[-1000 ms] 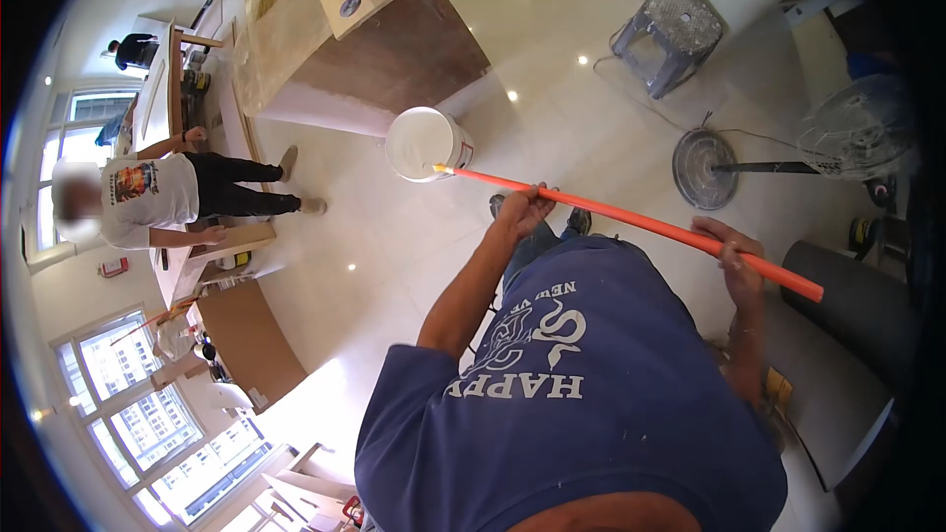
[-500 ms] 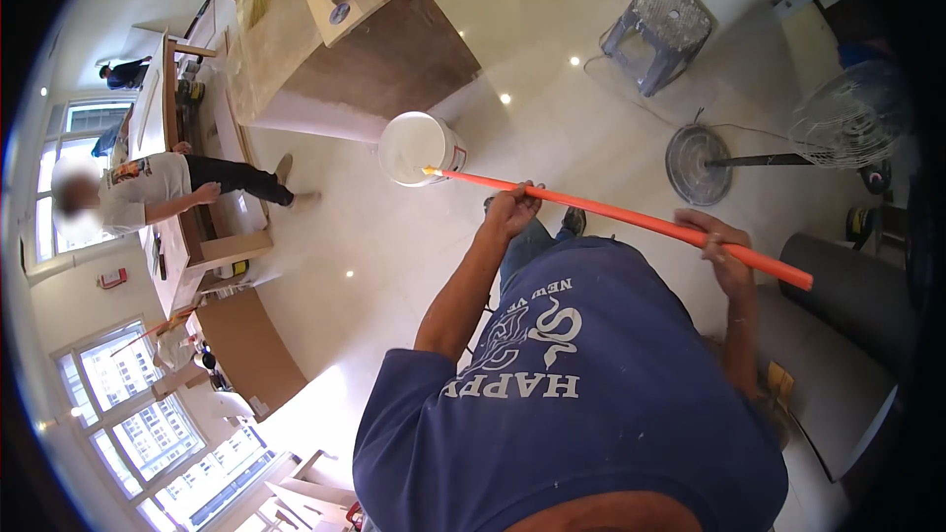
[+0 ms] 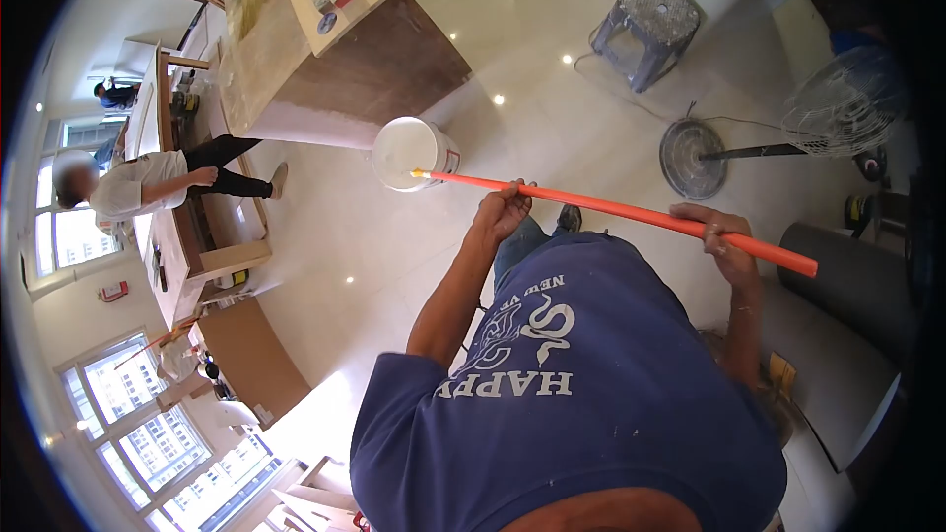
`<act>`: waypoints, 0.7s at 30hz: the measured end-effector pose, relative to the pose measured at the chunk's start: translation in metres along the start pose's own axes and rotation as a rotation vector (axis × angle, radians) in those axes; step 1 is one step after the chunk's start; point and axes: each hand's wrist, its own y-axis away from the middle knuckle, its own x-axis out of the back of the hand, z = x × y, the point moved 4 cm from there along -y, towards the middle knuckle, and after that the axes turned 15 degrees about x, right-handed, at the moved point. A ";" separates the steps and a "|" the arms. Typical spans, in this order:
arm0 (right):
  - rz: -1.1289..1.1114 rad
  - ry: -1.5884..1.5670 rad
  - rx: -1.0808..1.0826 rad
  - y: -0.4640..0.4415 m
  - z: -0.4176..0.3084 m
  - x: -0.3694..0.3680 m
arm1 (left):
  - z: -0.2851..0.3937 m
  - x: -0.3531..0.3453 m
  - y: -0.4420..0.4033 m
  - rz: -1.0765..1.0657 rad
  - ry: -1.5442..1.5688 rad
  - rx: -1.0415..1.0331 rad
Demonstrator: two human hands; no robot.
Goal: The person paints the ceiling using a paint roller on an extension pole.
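My left hand is closed around a long orange pole near its middle. Farther back, towards the thick end, the fingers of my right hand wrap the same pole. The pole slants across in front of my navy shirt. Its yellow, pale-tipped end lies over the mouth of a white bucket on the floor; whether it touches what is inside, I cannot tell.
A large brown wooden box with boards on top stands beyond the bucket. To the right are a grey stool, a standing fan and a dark roll. A co-worker walks beside a workbench on the left.
My right hand's fingers have closed more fully over the pole, which stays over the bucket. The co-worker on the left has turned and taken a step.
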 end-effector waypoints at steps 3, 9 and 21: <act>-0.010 -0.026 0.009 0.000 0.015 0.007 | 0.006 0.005 -0.001 -0.015 0.012 -0.024; -0.074 0.139 -0.129 -0.021 0.034 -0.035 | 0.033 0.022 -0.033 0.157 0.076 -0.056; -0.066 0.094 -0.098 -0.025 0.041 -0.037 | 0.042 0.040 -0.041 0.188 0.111 -0.076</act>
